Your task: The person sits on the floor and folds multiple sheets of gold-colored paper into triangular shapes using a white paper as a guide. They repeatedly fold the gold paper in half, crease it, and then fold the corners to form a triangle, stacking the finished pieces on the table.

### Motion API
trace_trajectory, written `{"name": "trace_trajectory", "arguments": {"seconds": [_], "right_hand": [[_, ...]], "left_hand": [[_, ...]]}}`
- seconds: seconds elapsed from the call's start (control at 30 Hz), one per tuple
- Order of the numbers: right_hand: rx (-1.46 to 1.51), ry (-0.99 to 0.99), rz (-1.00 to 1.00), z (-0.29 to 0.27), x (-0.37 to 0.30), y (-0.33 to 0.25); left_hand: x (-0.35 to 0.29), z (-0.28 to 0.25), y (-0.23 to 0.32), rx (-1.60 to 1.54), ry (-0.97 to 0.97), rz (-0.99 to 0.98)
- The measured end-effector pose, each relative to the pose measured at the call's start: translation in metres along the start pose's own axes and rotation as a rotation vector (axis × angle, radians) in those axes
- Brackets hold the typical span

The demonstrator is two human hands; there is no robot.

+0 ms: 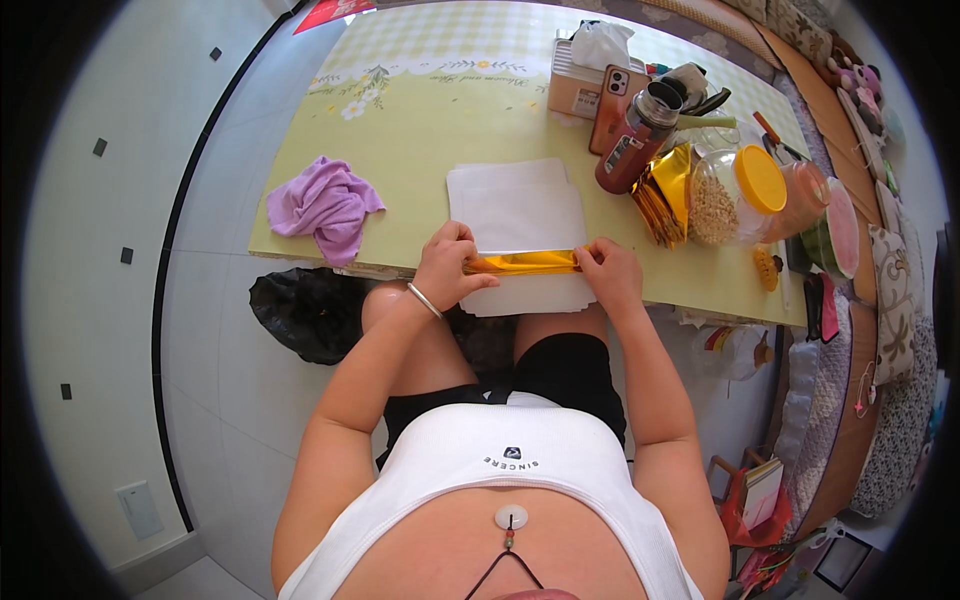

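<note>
A narrow strip of shiny gold foil (528, 262) stretches between my two hands at the table's near edge. My left hand (450, 265), with a silver bangle at the wrist, pinches its left end. At the other end, the fingers of my right hand (610, 270) are closed on the foil. Beneath it lie white paper sheets (520, 205), stacked unevenly, their near part reaching past the table edge above my lap. Whether the foil is folded over or a flattened packet, I cannot tell.
Left of the sheets lies a crumpled purple cloth (325, 208). On the right stand a dark red flask (632, 145), a phone (612, 108), a tissue box (572, 85), gold foil packets (662, 200), a yellow-lidded jar (718, 195) and a cut watermelon (835, 230). A black bag (305, 315) hangs below the table.
</note>
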State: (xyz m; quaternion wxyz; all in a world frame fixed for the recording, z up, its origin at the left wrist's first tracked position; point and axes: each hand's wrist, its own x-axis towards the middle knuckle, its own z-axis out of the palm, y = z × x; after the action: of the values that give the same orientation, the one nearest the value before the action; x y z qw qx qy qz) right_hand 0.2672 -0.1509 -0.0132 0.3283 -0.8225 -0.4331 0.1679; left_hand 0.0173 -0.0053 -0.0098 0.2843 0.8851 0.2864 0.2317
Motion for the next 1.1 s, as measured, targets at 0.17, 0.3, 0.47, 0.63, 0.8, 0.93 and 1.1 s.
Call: {"name": "trace_trajectory", "arguments": {"seconds": [0.17,0.3,0.47,0.63,0.8,0.93,1.1], "right_hand": [[0.224,-0.081,0.032,-0.004,-0.004,-0.003],[0.493,-0.161,0.203,-0.008,-0.009,-0.007],[0.280,-0.103,0.132,-0.001,-0.008,0.002],[-0.022,-0.019,0.053,0.004,-0.010,-0.001],[-0.120,0.021,0.012,0.004,-0.013,-0.006],[-0.161,0.002,-0.006,0.002,-0.014,-0.005],[0.172,-0.015,0.041,-0.001,-0.017,0.004]], "left_hand": [[-0.001,0.003,-0.001,-0.015,0.006,-0.019],[0.000,-0.001,0.000,0.021,-0.118,-0.126],[0.000,0.020,-0.007,-0.536,0.093,-0.172],[0.002,-0.002,-0.004,-0.047,-0.105,-0.082],[0.004,-0.004,-0.003,-0.018,-0.127,-0.136],[0.004,-0.003,-0.006,-0.032,-0.060,-0.056],[0.005,-0.002,-0.006,-0.064,-0.077,-0.076]]}}
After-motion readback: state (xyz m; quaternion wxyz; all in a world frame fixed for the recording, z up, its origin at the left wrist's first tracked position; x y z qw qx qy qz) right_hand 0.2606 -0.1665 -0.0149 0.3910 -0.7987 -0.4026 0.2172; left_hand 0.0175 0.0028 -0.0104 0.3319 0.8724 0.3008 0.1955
